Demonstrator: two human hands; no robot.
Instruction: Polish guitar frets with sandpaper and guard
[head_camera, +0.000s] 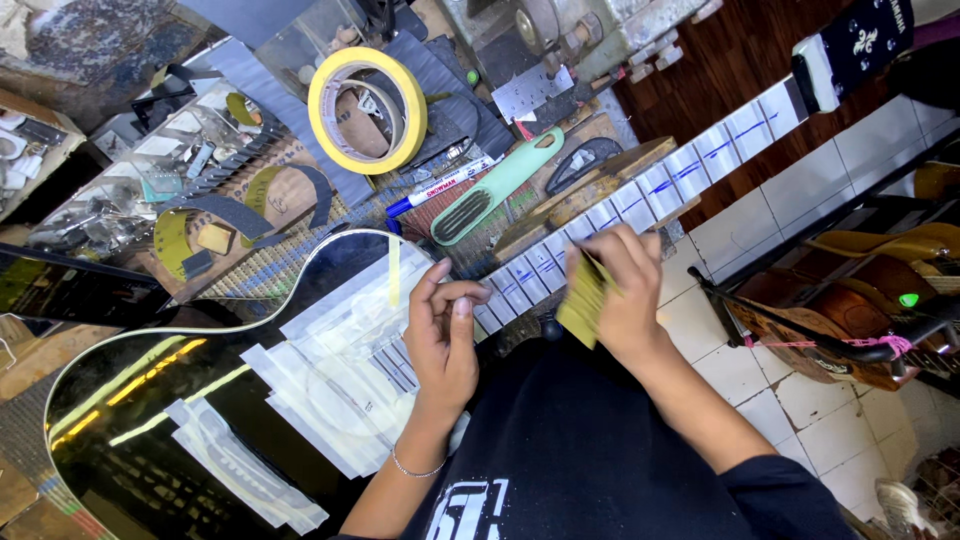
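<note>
Sandpaper pad (583, 298) pinched under right hand (622, 290) fingers (605, 250)

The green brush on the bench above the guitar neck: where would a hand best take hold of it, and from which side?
Likely by the slim solid handle of the green brush, the end pointing up-right toward the bench back. The slotted head at lower left is wider. The handle lies bare, so a grip from above, fingers across its narrow width, looks easiest; the yellow tape roll sits clear to the left.
</note>
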